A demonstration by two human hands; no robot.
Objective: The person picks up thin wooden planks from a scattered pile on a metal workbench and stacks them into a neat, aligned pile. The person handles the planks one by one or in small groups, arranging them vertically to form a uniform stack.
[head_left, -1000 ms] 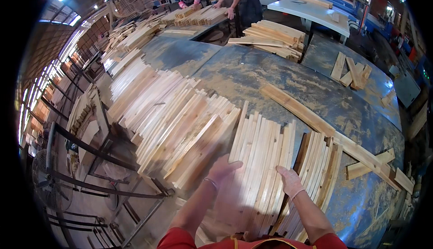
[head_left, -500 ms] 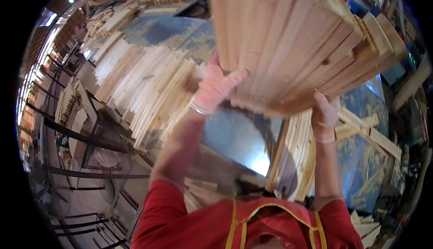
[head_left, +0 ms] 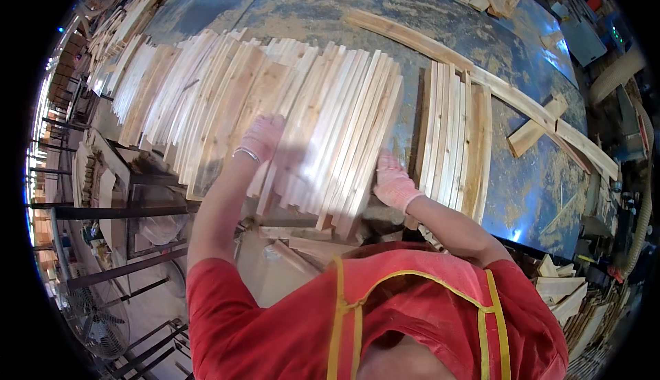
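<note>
A row of pale wooden slats (head_left: 337,132) lies side by side on the blue-grey table, between my two hands. My left hand (head_left: 260,138), in a pale pinkish glove, is at the row's left side, its fingers over the wood and partly blurred. At the right edge, near the close end of the slats, my gloved right hand (head_left: 395,184) presses against the outermost slat. The two hands hold the row from both sides; the undersides of the fingers are hidden. More slats (head_left: 220,105) adjoin on the left.
Right of my right hand stands a separate group of slats (head_left: 450,139). A long board (head_left: 440,50) runs diagonally behind it, with a short crossed piece (head_left: 536,129) beside it. Sawdust covers parts of the metal table (head_left: 330,2). A floor fan (head_left: 100,321) stands at lower left.
The bundle of slats, raised and tilted in front of me before, has come down flat on the table beside the other slats. Both hands came down with it, still at its sides.
</note>
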